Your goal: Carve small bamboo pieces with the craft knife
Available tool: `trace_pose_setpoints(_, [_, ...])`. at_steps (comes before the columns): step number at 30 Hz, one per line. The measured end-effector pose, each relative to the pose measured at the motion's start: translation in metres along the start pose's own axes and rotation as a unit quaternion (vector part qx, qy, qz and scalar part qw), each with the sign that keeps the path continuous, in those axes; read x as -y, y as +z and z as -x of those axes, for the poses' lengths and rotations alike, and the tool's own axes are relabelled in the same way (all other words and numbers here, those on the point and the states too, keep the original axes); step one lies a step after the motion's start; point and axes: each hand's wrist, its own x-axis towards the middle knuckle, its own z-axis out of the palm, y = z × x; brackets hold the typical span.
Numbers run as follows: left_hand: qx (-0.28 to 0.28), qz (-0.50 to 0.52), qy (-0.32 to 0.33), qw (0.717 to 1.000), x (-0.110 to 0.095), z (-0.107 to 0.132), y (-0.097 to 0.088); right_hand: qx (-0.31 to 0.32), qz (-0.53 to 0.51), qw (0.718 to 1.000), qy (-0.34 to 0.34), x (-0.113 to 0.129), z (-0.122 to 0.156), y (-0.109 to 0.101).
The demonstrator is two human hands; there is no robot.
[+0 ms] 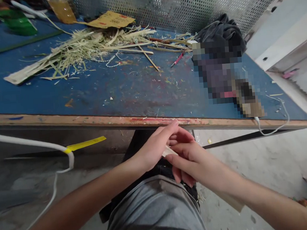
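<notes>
Close together in front of my lap, both hands are just below the table's near edge. A pale, flat bamboo strip (169, 151) shows between them, and what looks like its other end appears beneath my right forearm. My right hand (190, 158) is closed on the strip, thumb and forefinger pinching it. My left hand (158, 144) curls around the strip's far end with bent fingers, hiding that end. Whether a small tool sits inside the left hand cannot be seen.
The blue table (88, 95) has a worn wooden edge. On it lie a heap of bamboo shavings (76, 50), a yellow packet (111, 19), a pink pen-like object (178, 59) and dark cloth (220, 35). A white cable (283, 113) hangs at right; a white tube (28, 139) crosses left.
</notes>
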Motion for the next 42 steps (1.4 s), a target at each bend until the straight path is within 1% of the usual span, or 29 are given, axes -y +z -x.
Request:
trace_pose_setpoints(3, [0.0,-0.019,0.014,1.0,-0.002,0.001,0.001,0.02,-0.031,0.999,0.031,0.001,-0.002,0.0])
trace_pose_setpoints(5, [0.008,-0.028,0.018,0.999,-0.005,0.003,0.002,0.037,-0.031,0.998,0.032,0.003,0.0,0.001])
trace_pose_setpoints(7, [0.021,-0.065,0.031,0.997,-0.009,0.006,0.003,0.037,0.01,0.999,-0.013,0.008,0.004,0.003])
trace_pose_setpoints(9, [0.04,-0.129,0.042,0.99,-0.015,0.012,0.004,0.034,0.061,0.995,-0.068,0.012,0.011,0.005])
trace_pose_setpoints(11, [0.077,-0.179,0.018,0.981,-0.022,0.017,0.006,0.045,0.086,0.991,-0.094,0.015,0.017,0.007])
trace_pose_setpoints(13, [0.119,-0.193,-0.018,0.974,-0.027,0.021,0.008,0.051,0.088,0.988,-0.117,0.016,0.021,0.01])
trace_pose_setpoints(14, [0.133,-0.192,-0.032,0.972,-0.03,0.023,0.009,0.044,0.093,0.984,-0.144,0.016,0.022,0.012])
trace_pose_setpoints(17, [0.144,-0.181,-0.036,0.972,-0.032,0.025,0.012,0.007,0.134,0.96,-0.246,0.013,0.022,0.016])
trace_pose_setpoints(18, [0.143,-0.178,-0.036,0.973,-0.031,0.025,0.012,-0.006,0.155,0.95,-0.27,0.012,0.022,0.016])
trace_pose_setpoints(22, [0.128,-0.166,-0.039,0.977,-0.024,0.023,0.014,-0.048,0.236,0.919,-0.312,0.006,0.021,0.018])
trace_pose_setpoints(24, [0.129,-0.15,-0.039,0.979,-0.018,0.023,0.014,-0.055,0.254,0.912,-0.317,0.001,0.022,0.02])
trace_pose_setpoints(27, [0.143,-0.122,-0.048,0.981,-0.008,0.023,0.013,-0.057,0.252,0.917,-0.303,-0.008,0.023,0.023])
trace_pose_setpoints(29, [0.146,-0.104,-0.061,0.982,-0.002,0.022,0.013,-0.059,0.247,0.926,-0.278,-0.013,0.023,0.025])
trace_pose_setpoints(32, [0.151,-0.107,-0.062,0.981,-0.003,0.016,0.014,-0.055,0.215,0.953,-0.207,-0.013,0.024,0.024])
trace_pose_setpoints(34, [0.139,-0.098,-0.016,0.985,-0.012,0.009,0.012,-0.067,0.194,0.963,-0.175,-0.007,0.024,0.016])
trace_pose_setpoints(35, [0.118,-0.084,0.024,0.989,-0.018,0.006,0.01,-0.077,0.199,0.962,-0.169,-0.001,0.024,0.009])
trace_pose_setpoints(36, [0.082,-0.067,0.073,0.992,-0.024,0.003,0.007,-0.092,0.225,0.955,-0.167,0.007,0.023,0.001])
trace_pose_setpoints(37, [0.036,-0.053,0.125,0.99,-0.031,0.0,0.003,-0.117,0.276,0.94,-0.163,0.016,0.023,-0.01])
trace_pose_setpoints(38, [-0.014,-0.049,0.175,0.983,-0.037,-0.002,-0.002,-0.148,0.348,0.914,-0.15,0.027,0.022,-0.022])
trace_pose_setpoints(39, [-0.061,-0.057,0.216,0.973,-0.043,-0.002,-0.008,-0.184,0.44,0.87,-0.127,0.039,0.02,-0.034])
trace_pose_setpoints(40, [-0.104,-0.075,0.247,0.961,-0.047,-0.001,-0.013,-0.228,0.54,0.806,-0.085,0.052,0.017,-0.047])
trace_pose_setpoints(41, [-0.139,-0.102,0.268,0.948,-0.049,0.001,-0.019,-0.254,0.627,0.735,-0.04,0.064,0.012,-0.059])
trace_pose_setpoints(42, [-0.164,-0.138,0.282,0.935,-0.05,0.003,-0.024,-0.255,0.693,0.675,-0.006,0.075,0.006,-0.069])
